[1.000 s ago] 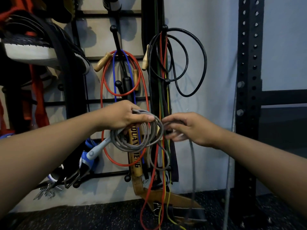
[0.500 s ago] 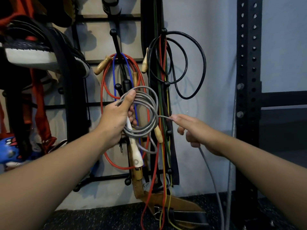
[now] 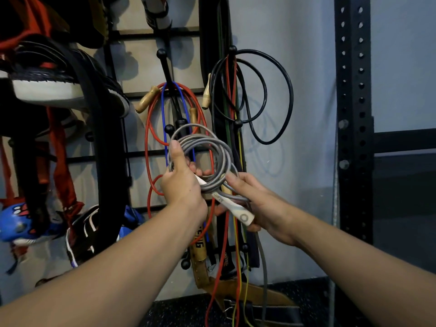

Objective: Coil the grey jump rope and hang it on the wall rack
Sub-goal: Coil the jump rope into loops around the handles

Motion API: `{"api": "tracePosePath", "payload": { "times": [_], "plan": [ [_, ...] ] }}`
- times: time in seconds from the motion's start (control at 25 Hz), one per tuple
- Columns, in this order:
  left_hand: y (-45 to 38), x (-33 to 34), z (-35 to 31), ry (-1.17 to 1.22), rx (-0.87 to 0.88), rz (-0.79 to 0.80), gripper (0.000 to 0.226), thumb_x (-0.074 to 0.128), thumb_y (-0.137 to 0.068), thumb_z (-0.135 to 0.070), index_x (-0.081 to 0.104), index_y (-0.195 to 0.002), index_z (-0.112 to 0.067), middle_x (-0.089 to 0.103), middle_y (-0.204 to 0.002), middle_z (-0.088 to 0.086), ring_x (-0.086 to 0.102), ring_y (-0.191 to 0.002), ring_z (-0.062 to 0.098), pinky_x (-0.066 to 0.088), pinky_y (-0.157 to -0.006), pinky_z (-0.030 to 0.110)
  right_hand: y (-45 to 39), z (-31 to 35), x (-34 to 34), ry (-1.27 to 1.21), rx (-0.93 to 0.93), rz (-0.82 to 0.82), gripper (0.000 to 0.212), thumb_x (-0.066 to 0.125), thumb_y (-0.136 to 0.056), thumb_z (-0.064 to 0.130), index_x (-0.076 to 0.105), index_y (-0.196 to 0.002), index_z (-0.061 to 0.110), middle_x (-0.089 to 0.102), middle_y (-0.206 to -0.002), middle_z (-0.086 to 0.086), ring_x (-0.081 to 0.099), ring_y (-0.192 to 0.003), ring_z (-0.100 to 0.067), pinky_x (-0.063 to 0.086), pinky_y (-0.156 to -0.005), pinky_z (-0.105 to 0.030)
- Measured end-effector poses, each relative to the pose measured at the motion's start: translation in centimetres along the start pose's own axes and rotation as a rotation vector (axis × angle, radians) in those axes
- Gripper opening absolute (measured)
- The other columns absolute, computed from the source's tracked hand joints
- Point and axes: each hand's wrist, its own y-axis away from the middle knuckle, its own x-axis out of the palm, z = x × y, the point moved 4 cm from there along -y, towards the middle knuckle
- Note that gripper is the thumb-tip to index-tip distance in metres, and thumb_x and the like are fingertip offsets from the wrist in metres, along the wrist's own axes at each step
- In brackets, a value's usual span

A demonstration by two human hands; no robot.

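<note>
The grey jump rope point(image 3: 213, 147) is wound into several loops in front of the wall rack point(image 3: 165, 64). My left hand point(image 3: 181, 180) grips the left side of the coil, thumb up along the loops. My right hand point(image 3: 257, 204) holds the coil's lower right part together with the rope's white handle point(image 3: 238, 212). A loose grey tail point(image 3: 264, 267) hangs down from my right hand toward the floor. The coil sits just below a black ball-tipped peg point(image 3: 168, 128) of the rack.
Red and blue ropes point(image 3: 151, 128) with wooden handles hang on the rack behind the coil. A black rope point(image 3: 286, 90) loops on a peg to the right, beside coloured bands. A black perforated steel upright point(image 3: 354, 138) stands at right. Shoes and straps fill the left.
My right hand moved left and down from pulling the strand to closing on the coil's lower right and the white handle. The coil gained a loop and stays upright in my left hand.
</note>
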Motion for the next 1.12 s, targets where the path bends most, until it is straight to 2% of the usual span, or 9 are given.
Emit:
{"api": "tracePosePath", "payload": {
  "times": [0.16, 0.28, 0.4, 0.56, 0.68, 0.8, 0.92, 1.04, 1.12],
  "plan": [
    [0.7, -0.4, 0.8, -0.01, -0.013, -0.064, 0.059, 0.058, -0.089, -0.069, 0.048, -0.057, -0.02, 0.05, -0.042, -0.01, 0.052, -0.048, 0.013, 0.054, -0.077, 0.04, -0.1, 0.8, 0.8, 0.001, 0.015, -0.048, 0.065, 0.065, -0.087, 0.065, 0.059, -0.117, 0.008, 0.063, -0.06, -0.007, 0.044, -0.042, -0.017, 0.025, -0.04, -0.023],
    [0.9, -1.2, 1.0, -0.128, 0.029, 0.007, 0.055, 0.054, -0.091, -0.068, 0.052, -0.064, -0.021, 0.055, -0.047, -0.011, 0.053, -0.051, 0.012, 0.048, -0.07, 0.037, 0.2, 0.9, 0.9, -0.025, 0.01, -0.095, 0.064, 0.069, -0.087, 0.06, 0.06, -0.12, 0.005, 0.055, -0.057, -0.006, 0.037, -0.032, -0.012, 0.021, -0.035, -0.019],
    [0.7, -2.5, 1.0, -0.347, 0.107, 0.119, 0.055, 0.06, -0.087, -0.07, 0.064, -0.066, -0.019, 0.062, -0.061, -0.002, 0.058, -0.066, 0.023, 0.046, -0.073, 0.042, 0.6, 0.9, 0.8, -0.048, 0.004, -0.153, 0.04, 0.07, -0.091, 0.046, 0.067, -0.107, 0.01, 0.053, -0.053, 0.001, 0.035, -0.031, -0.006, 0.021, -0.032, -0.016],
    [0.1, -4.1, 1.3, -0.486, 0.064, 0.251, 0.055, 0.074, -0.072, -0.072, 0.079, -0.082, -0.018, 0.081, -0.089, 0.01, 0.075, -0.095, 0.031, 0.053, -0.101, 0.055, 0.9, 0.8, 0.4, 0.012, 0.036, -0.183, 0.022, 0.072, -0.09, 0.041, 0.065, -0.088, 0.02, 0.048, -0.047, 0.008, 0.034, -0.033, -0.004, 0.021, -0.031, -0.016],
    [-0.1, -4.8, 0.7, -0.503, 0.017, 0.35, 0.044, 0.082, -0.08, -0.047, 0.076, -0.108, -0.013, 0.082, -0.095, 0.01, 0.077, -0.095, 0.026, 0.055, -0.101, 0.052, 1.2, 0.9, -0.1, 0.107, 0.057, -0.154, 0.023, 0.073, -0.09, 0.04, 0.063, -0.084, 0.021, 0.049, -0.048, 0.009, 0.035, -0.035, -0.004, 0.023, -0.033, -0.015],
    [-0.3, -4.3, -1.8, -0.509, 0.011, 0.427, 0.061, 0.083, -0.082, -0.012, 0.055, -0.136, -0.012, 0.08, -0.094, 0.007, 0.079, -0.085, 0.023, 0.063, -0.078, 0.04, 1.5, 1.5, -1.1, 0.256, 0.053, -0.103, 0.026, 0.073, -0.09, 0.04, 0.064, -0.074, 0.023, 0.051, -0.048, 0.011, 0.037, -0.038, -0.004, 0.025, -0.035, -0.015],
    [0.3, -2.2, -6.0, -1.021, 0.292, 0.673, 0.104, 0.092, -0.071, -0.015, 0.029, -0.152, -0.034, 0.064, -0.131, 0.005, 0.067, -0.116, 0.023, 0.058, -0.086, 0.029, 1.4, 2.6, -2.3, 0.497, 0.03, -0.045, 0.03, 0.076, -0.087, 0.044, 0.072, -0.087, 0.014, 0.057, -0.062, 0.0, 0.042, -0.045, -0.007, 0.029, -0.04, -0.018],
    [2.5, 2.0, -7.5, -1.857, 0.862, 0.983, 0.124, 0.091, -0.064, -0.051, 0.01, -0.158, -0.046, 0.035, -0.162, -0.01, 0.032, -0.149, 0.018, 0.033, -0.119, 0.042, 0.9, 3.7, -1.9, 0.733, -0.048, 0.062, 0.023, 0.079, -0.084, 0.043, 0.075, -0.088, 0.021, 0.065, -0.063, 0.006, 0.053, -0.051, 0.0, 0.042, -0.052, -0.018],
    [3.1, 4.3, -6.6, -2.105, 0.776, 1.151, 0.107, 0.088, -0.064, -0.056, 0.03, -0.153, -0.043, 0.055, -0.146, -0.014, 0.051, -0.135, 0.017, 0.042, -0.109, 0.04, 0.5, 4.7, -1.1, 0.798, -0.089, 0.112, 0.021, 0.081, -0.082, 0.042, 0.076, -0.084, 0.022, 0.068, -0.063, 0.007, 0.057, -0.056, 0.004, 0.045, -0.06, -0.019]
  ]
}}
